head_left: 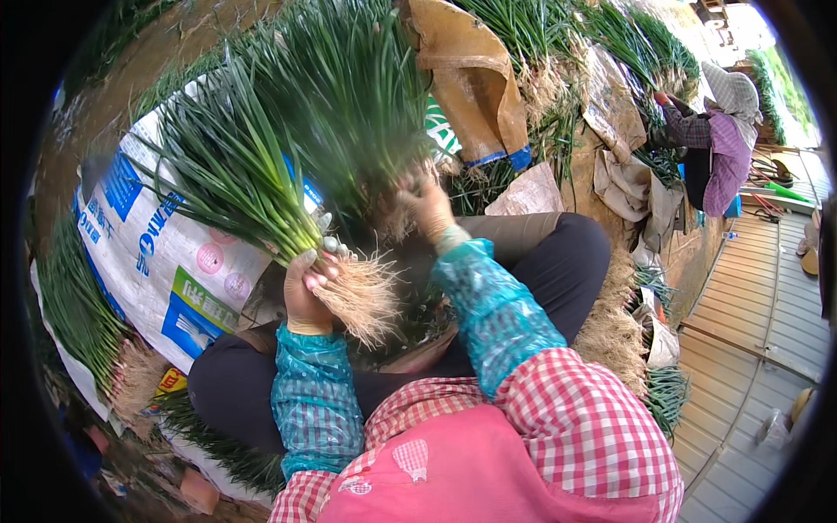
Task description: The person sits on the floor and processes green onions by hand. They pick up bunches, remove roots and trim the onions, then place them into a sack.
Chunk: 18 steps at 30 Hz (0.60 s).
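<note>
Pink smock (445, 453) nearest, scallions (257, 183) gripped just above the roots (364, 295)

Remotely, I watch the left hand (309, 288) hold this bunch over the bent legs (571, 261), fingers (329, 261) wrapped around the stalks (292, 222) close to the root end, probably because they are firmest there. Leaves (196, 166) fan leftward over a white printed sack (122, 231), which likely keeps them clean. The right hand (425, 209) is at the root end of a second scallion bunch (349, 113); blur hides whether its fingers pinch it, so I cannot tell.
</note>
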Tool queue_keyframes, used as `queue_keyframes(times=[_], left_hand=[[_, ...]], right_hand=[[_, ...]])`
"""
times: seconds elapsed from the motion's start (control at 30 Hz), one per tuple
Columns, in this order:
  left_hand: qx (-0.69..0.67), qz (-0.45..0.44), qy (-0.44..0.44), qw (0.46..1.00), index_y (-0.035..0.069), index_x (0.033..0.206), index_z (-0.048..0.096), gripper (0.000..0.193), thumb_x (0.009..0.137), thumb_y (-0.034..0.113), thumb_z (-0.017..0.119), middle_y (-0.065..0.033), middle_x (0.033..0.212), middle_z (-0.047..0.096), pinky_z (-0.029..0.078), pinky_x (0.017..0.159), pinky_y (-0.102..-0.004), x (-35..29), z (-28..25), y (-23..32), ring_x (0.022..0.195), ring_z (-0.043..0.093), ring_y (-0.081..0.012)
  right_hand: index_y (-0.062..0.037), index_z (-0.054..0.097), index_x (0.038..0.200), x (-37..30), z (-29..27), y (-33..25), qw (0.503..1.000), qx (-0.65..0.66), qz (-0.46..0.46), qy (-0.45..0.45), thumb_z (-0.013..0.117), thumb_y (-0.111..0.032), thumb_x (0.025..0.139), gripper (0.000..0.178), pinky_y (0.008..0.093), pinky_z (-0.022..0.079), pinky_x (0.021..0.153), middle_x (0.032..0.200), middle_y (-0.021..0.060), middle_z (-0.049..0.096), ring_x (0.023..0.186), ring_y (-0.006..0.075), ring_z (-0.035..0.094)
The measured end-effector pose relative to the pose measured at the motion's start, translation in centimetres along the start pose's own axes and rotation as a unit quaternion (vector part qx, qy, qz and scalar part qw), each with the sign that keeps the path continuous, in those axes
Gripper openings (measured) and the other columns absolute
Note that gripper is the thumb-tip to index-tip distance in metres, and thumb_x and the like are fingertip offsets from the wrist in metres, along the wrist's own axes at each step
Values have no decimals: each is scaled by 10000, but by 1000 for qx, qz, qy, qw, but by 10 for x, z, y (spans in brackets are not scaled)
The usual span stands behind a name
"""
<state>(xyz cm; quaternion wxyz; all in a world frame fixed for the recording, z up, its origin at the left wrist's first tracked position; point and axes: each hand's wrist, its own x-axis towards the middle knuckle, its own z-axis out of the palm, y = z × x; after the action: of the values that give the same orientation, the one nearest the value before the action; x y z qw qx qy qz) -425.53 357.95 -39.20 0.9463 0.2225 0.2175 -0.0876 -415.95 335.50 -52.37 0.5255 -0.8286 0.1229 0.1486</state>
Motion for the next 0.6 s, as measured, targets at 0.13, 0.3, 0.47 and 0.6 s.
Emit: queue_keyframes(times=[0.13, 0.3, 0.47, 0.6], left_hand=[[-53, -12, -61, 997, -107, 1287, 398, 554, 838, 171, 561, -94, 938, 599, 436, 910, -359, 4, 22, 1, 867, 570, -218], [8, -12, -87, 996, -96, 1265, 439, 507, 849, 180, 524, -231, 1173, 568, 402, 981, -384, -1, 34, 4, 1158, 513, -316], [-35, -57, -88, 994, -97, 1164, 524, 410, 841, 156, 509, -250, 1197, 551, 361, 1032, -405, -2, 30, -6, 1125, 518, -317], [-47, -62, -37, 996, -90, 1085, 561, 338, 838, 134, 507, -170, 956, 622, 393, 1004, -426, -5, 29, -3, 1040, 556, -284]], right_hand=[[-13, 620, 972, -11, -73, -112, 983, 130, -85, -102, 613, -189, 908, 187, 210, 443, 536, 739, 10, 613, 615, 67, 556], [-35, 639, 1015, -33, -85, -140, 978, 133, -8, -158, 597, -209, 920, 203, 193, 431, 560, 809, -15, 633, 623, 44, 534], [-104, 636, 1088, -97, -46, -116, 926, -106, -172, -318, 656, -174, 816, 281, 333, 498, 798, 930, 148, 660, 867, 253, 647], [-90, 611, 1112, -66, -40, -105, 978, 0, -88, -189, 591, -290, 889, 300, 290, 497, 605, 791, 95, 655, 655, 186, 625]])
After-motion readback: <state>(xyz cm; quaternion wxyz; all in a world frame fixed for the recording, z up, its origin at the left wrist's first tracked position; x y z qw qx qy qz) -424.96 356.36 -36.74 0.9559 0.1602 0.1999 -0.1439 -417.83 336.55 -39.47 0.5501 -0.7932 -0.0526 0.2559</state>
